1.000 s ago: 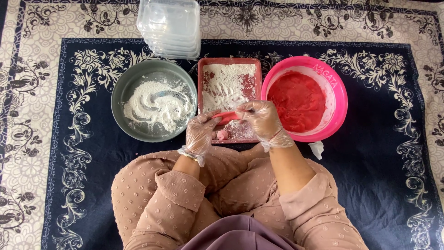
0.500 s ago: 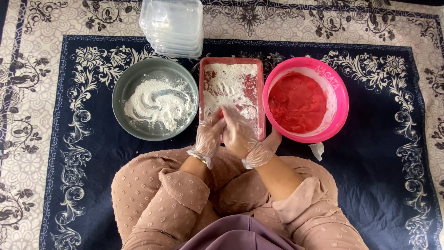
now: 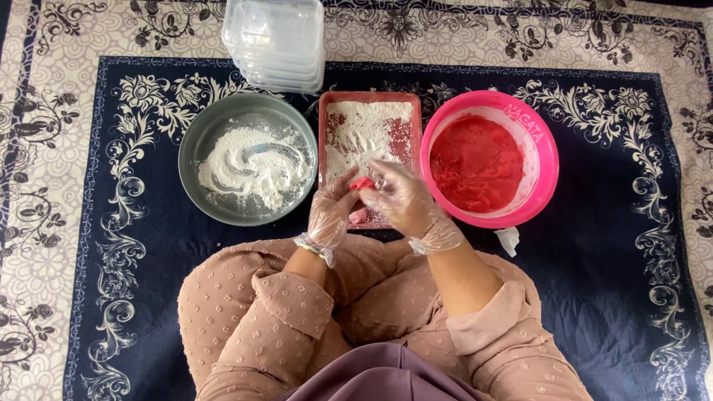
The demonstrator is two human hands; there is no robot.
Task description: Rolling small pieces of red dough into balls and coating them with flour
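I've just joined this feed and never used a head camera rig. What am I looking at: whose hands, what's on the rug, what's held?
This is one camera worn on a seated person's head, looking down at their lap and a patterned rug. Both hands wear clear plastic gloves. The left hand and right hand together hold a small red piece of dough over a rectangular red tray of white flour. Left of it sits a grey round pan of flour, right a pink bowl of red mixture. Clear stacked containers lie beyond.

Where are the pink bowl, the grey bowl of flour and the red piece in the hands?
pink bowl (image 3: 547, 160): head view, on its right rim.
grey bowl (image 3: 194, 145): head view, bare inner wall at left.
red piece (image 3: 362, 183): head view, its middle, between both gloved hands.
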